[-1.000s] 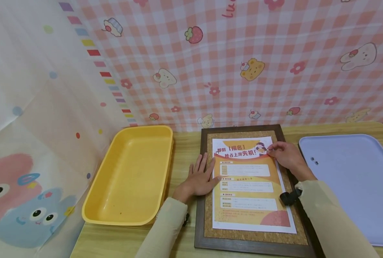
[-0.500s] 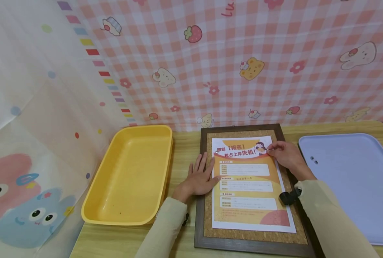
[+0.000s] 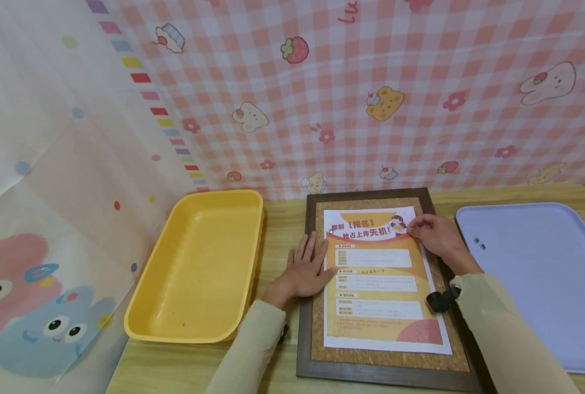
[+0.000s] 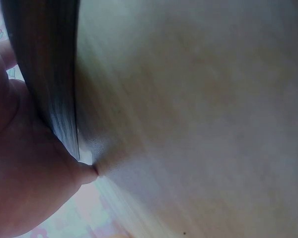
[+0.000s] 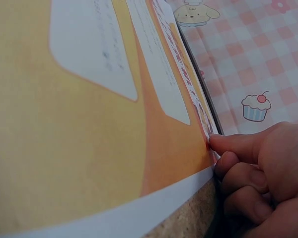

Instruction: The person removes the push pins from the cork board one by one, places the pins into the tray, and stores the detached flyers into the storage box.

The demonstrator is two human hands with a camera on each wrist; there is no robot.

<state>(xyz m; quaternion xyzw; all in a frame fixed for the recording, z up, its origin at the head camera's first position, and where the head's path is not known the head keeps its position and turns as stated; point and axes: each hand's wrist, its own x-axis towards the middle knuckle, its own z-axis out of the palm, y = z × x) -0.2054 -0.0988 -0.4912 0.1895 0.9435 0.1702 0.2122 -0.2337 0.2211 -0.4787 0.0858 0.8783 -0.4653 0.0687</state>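
Note:
A printed orange-and-white poster (image 3: pixel 378 282) lies on a cork board (image 3: pixel 391 359) with a dark wooden frame (image 3: pixel 381 376). My left hand (image 3: pixel 304 273) rests with fingers spread across the frame's left side, thumb on the poster's left edge. At the poster's upper right, my right hand (image 3: pixel 437 238) pinches a tiny pushpin between thumb and forefinger, mostly hidden by the fingertips. The right wrist view shows these fingertips (image 5: pixel 216 144) right at the paper's edge, the other fingers curled. Another small pushpin (image 3: pixel 331 232) sits at the poster's upper left.
On the wooden table (image 3: pixel 282 219), a yellow tray (image 3: pixel 258 257) stands left of the board. A pale lilac tray (image 3: pixel 538 262) lies to the right, bearing small silvery pushpins (image 3: pixel 479 243). A pink checked cloth (image 3: pixel 292 142) hangs behind the table.

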